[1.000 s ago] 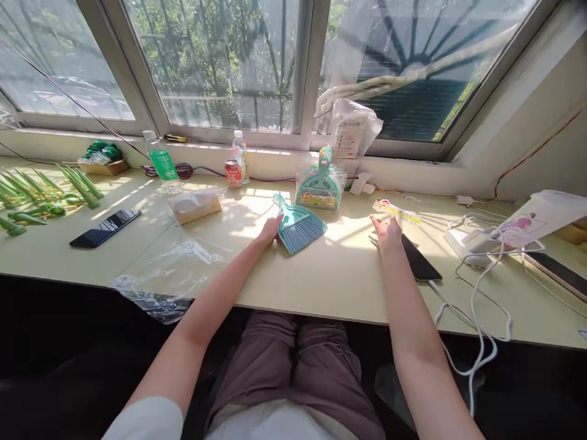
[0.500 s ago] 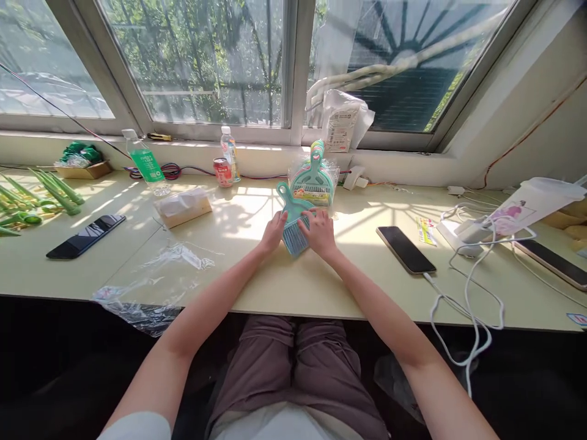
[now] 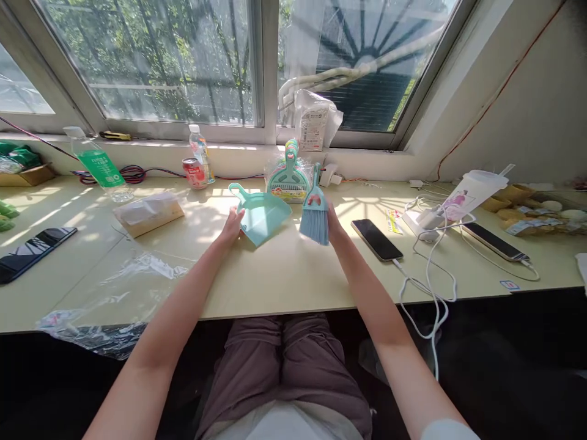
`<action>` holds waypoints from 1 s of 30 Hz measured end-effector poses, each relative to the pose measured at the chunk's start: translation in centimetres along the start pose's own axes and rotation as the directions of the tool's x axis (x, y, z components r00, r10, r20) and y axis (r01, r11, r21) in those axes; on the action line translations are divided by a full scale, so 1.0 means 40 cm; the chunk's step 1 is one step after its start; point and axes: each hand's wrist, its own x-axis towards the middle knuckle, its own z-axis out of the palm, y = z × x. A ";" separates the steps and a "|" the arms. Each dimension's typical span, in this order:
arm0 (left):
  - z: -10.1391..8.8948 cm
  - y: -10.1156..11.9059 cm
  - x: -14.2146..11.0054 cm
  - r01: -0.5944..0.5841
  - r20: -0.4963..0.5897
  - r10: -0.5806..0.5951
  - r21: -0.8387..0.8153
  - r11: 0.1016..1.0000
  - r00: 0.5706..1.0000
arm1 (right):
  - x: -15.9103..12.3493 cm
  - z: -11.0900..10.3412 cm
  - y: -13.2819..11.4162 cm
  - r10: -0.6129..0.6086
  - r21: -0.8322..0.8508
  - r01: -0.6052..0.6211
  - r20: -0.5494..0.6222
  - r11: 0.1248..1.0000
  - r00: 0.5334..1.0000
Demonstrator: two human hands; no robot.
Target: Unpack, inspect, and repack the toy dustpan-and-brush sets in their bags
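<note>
Dustpan (image 3: 266,215) and brush (image 3: 314,221) are held apart over a sunlit table (image 3: 275,290), the left hand (image 3: 233,226) gripping the pan's edge, the right hand (image 3: 334,225) closed on the brush's side. A green-labeled bottle (image 3: 101,168) and red can (image 3: 195,173) carry print too small to read; a clear bag (image 3: 545,211) appears to hold rounded yellowish items.

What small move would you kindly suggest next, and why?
Perhaps ease the brush in the right hand toward the dustpan in the left hand, since they are apart and the dustpan's wide end is on the brush's side.
</note>
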 end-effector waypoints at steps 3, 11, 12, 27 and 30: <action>-0.052 -0.016 0.016 -0.021 -0.057 0.041 0.308 0.951 0.998 | 0.003 -0.054 0.018 0.068 -0.428 -0.089 -0.064 0.900 0.996; -0.029 -0.017 0.002 -0.018 -0.134 0.131 0.630 0.777 0.982 | -0.008 -0.074 0.085 0.317 -0.871 -0.115 0.048 0.477 0.947; -0.029 -0.015 0.002 -0.015 -0.121 0.119 0.638 0.770 0.985 | -0.008 -0.074 0.088 0.316 -0.873 -0.124 0.036 0.472 0.948; 0.090 0.045 -0.122 -0.529 0.429 0.321 0.572 0.627 0.844 | -0.019 -0.033 0.014 0.158 -0.582 0.037 0.280 0.812 0.947; 0.102 0.047 -0.134 -0.693 0.518 0.460 0.533 0.486 0.721 | -0.045 0.023 -0.009 0.092 -0.587 0.153 0.366 0.795 0.926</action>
